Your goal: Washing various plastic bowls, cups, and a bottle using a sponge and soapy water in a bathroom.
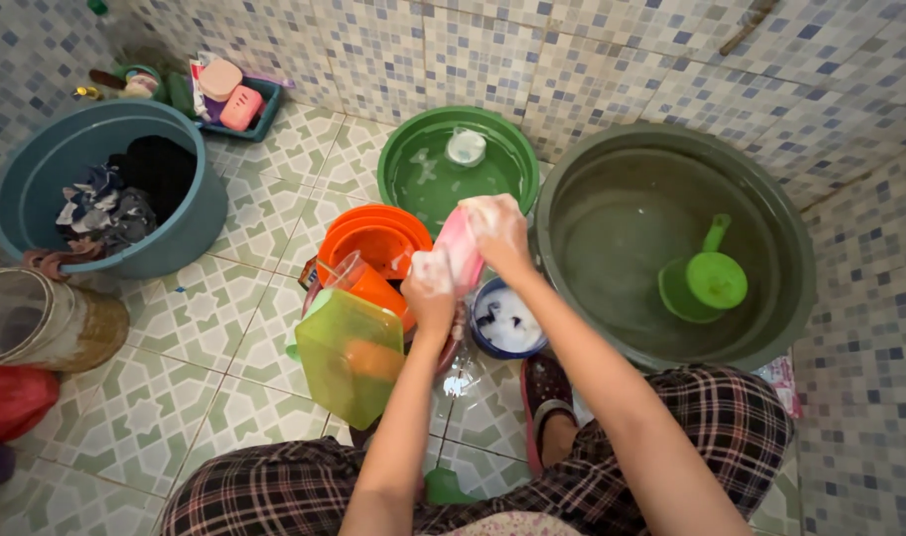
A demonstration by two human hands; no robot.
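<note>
**Inspector:** Head view. Start with containers and packaging, by clock position from frame centre.

**Assistant:** At 10 o'clock, a blue-grey tub point(36, 189) holding dark and patterned laundry point(115, 203). Beyond it, at 11 o'clock against the tiled wall, a small blue tray point(264, 114) with a pink soap case point(241, 107) and other toiletries too small to identify. At 12 o'clock, a green basin point(463, 164) with soapy water. At 3 o'clock, a large dark-green tub point(676, 243) of water with a green ladle point(706, 280) floating in it. At 9 o'clock, a clear round container point(41, 318) lying on its side, with a red bag point(11, 397) below it. No legible labels or signs.

**Inspector:** Near the hands?

**Assistant:** Stacked orange bowls point(373, 238) at 10 o'clock, just beside the hands. A yellow-green translucent lid point(348, 352) stands tilted at 7 o'clock. A small blue bowl of suds point(507, 320) sits directly beneath the hands.

**Inspector:** The fingers?

**Assistant:** Both hands are covered in foam. The right hand point(497, 233) is curled closed over the upper end of a pink item point(460, 248), likely a sponge or cloth; I cannot tell which. The left hand point(431, 288) is closed on its lower end. Individual fingers are hidden by lather, so their spread cannot be judged further.

**Inspector:** Location of the pink item?

**Assistant:** Held between both hands, above the blue bowl, between the orange bowls and the dark-green tub. The person squats in checked trousers point(274, 486), one foot in a dark sandal point(547, 392) at 6 o'clock.
</note>
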